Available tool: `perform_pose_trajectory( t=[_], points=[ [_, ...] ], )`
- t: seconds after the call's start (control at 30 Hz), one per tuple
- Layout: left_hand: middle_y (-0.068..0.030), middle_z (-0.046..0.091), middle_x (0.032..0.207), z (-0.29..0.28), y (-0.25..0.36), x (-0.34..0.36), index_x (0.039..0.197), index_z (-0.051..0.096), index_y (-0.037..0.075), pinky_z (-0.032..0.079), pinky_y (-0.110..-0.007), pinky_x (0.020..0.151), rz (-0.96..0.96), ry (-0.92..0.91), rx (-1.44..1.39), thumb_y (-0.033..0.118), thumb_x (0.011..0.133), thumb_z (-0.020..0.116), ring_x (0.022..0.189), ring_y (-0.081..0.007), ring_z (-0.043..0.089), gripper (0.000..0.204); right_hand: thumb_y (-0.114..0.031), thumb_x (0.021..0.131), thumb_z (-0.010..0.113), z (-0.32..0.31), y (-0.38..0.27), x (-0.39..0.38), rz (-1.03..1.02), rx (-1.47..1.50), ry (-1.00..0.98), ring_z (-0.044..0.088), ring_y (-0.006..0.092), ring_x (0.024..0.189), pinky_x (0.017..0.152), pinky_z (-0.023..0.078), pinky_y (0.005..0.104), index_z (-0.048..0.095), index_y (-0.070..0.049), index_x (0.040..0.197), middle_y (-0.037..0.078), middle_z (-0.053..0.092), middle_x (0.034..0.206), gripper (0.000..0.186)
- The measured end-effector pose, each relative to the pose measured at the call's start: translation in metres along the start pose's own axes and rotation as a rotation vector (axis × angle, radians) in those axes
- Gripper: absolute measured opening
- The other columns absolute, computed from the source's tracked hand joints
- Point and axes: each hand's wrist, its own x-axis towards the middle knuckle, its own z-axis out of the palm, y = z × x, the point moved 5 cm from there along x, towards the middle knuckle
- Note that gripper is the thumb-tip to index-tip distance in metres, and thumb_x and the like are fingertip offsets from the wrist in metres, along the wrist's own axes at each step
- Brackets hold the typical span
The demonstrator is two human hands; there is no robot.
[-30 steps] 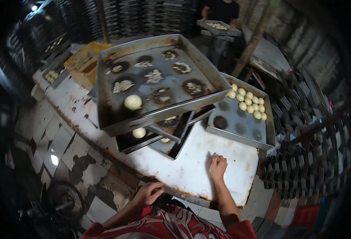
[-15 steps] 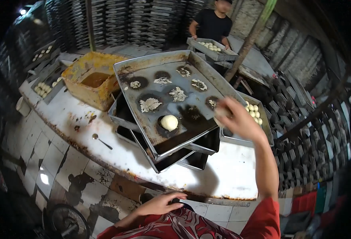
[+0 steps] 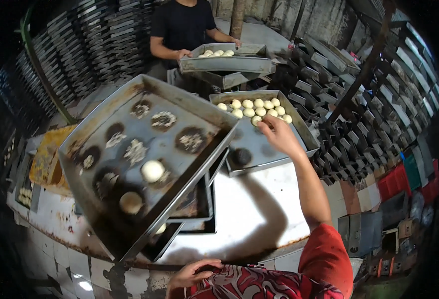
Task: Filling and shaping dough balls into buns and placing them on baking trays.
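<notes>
Head view: white tabletop [image 3: 259, 219] carries stacked metal trays. Biggest, greasy baking tray [image 3: 144, 154], sits tilted atop stack, two dough balls [image 3: 152, 170] on it. Second tray [image 3: 264, 144] beyond, right of stack, holds rows of small dough pieces [image 3: 254, 107] at far end. Right arm stretched forward, red sleeve at shoulder; right hand [image 3: 279, 134] over that tray, fingers on the pieces, grip state cannot be told. Left hand [image 3: 194, 273] low against patterned shirt, fingers loosely curled, holding nothing. Another person behind holds third tray [image 3: 227, 62].
</notes>
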Motion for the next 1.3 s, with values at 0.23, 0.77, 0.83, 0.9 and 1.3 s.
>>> perform_pose_trajectory(
  t=[0.23,0.77,0.83,0.9,1.3],
  points=[
    [-0.013,0.055,0.115,0.036,0.018,0.07,0.121,0.047,0.002,0.041,-0.035,0.092,-0.041,0.308,0.01,0.029,0.093,0.049,0.105,-0.0215,0.052,0.038,-0.018,0.083,0.052,-0.009,0.282,0.038,0.777,-0.548,0.196,0.057,0.0418,0.093,0.081,0.047,0.0477,0.058,0.004,0.096,0.027,0.059,0.097,0.026],
    [-0.011,0.059,0.114,0.065,-0.003,0.002,0.125,0.043,0.002,0.041,-0.029,0.086,0.046,0.433,0.299,0.025,0.094,0.048,0.104,-0.0176,0.054,0.04,-0.015,0.089,0.058,0.005,-0.083,-0.234,-0.338,0.834,-1.226,0.057,0.02,0.077,0.067,0.044,0.0313,0.055,0.0,0.108,0.01,0.059,0.091,0.025],
    [-0.0085,0.06,0.111,0.068,-0.024,-0.022,0.124,0.045,0.001,0.041,-0.026,0.077,0.04,0.448,0.301,0.021,0.093,0.048,0.089,-0.0132,0.053,0.036,-0.015,0.088,0.06,0.014,-0.083,-0.265,-0.109,0.767,-1.213,0.059,0.0191,0.081,0.069,0.047,0.0306,0.057,0.0,0.108,0.011,0.061,0.097,0.025],
    [-0.0075,0.061,0.111,0.072,-0.042,-0.036,0.124,0.045,0.002,0.04,-0.025,0.075,0.019,0.435,0.252,0.017,0.094,0.048,0.083,-0.0107,0.051,0.034,-0.016,0.088,0.059,0.001,-0.087,-0.285,-0.102,0.746,-1.08,0.06,0.0183,0.083,0.071,0.047,0.0296,0.058,-0.001,0.107,0.011,0.062,0.096,0.024],
    [-0.0017,0.063,0.104,0.117,-0.038,-0.029,0.122,0.049,0.003,0.038,-0.019,0.071,0.081,0.644,0.133,0.013,0.094,0.045,0.076,-0.0052,0.045,0.03,-0.038,0.081,0.055,-0.026,0.083,0.047,0.277,-0.535,0.033,0.061,0.0363,0.09,0.077,0.047,0.0427,0.065,0.0,0.092,0.024,0.062,0.094,0.04]
  ],
)
